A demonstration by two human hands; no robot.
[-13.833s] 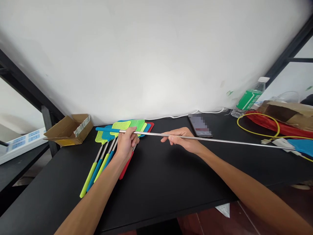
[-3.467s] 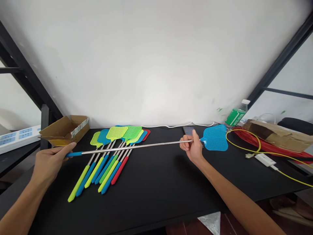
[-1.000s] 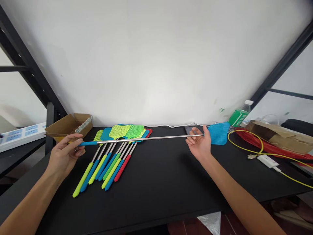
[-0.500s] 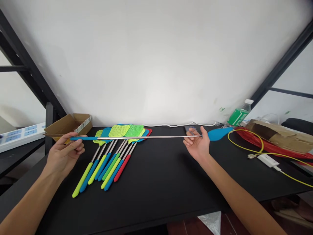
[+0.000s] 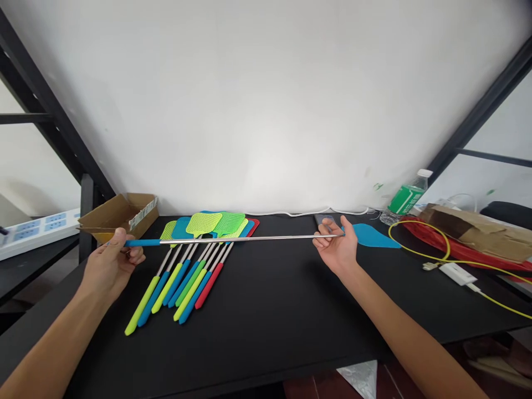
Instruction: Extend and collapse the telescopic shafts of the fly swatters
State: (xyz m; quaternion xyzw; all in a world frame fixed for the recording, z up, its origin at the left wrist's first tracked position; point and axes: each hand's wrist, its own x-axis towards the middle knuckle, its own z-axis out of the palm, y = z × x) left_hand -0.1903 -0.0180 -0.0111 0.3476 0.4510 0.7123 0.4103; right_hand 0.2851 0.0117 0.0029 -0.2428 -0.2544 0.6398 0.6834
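A blue fly swatter [image 5: 257, 238] with a long metal rod stretches level across the view, above the black table. Its blue handle is gripped by my left hand [image 5: 108, 265], closed with the thumb on top. At the other end my right hand [image 5: 337, 244] is closed round the rod just below the blue swatter head, which points right. Beneath the rod, on the left half of the table, lies a fanned row of several fly swatters [image 5: 190, 285] with yellow, blue, green and red handles. Their mesh heads overlap near the wall.
An open cardboard box [image 5: 139, 213] stands at the back left, near a white power strip [image 5: 45, 231]. On the right are a green-labelled bottle [image 5: 405, 200], a yellow cable [image 5: 449, 244], a white adapter [image 5: 457, 274] and brown cardboard [image 5: 477, 230] on red material. A dark flat object [image 5: 325, 218] lies behind my right hand.
The swatter has turned about its rod, so its head now shows a broader face. Its handle end has dropped slightly, and my left thumb has shifted on the handle.
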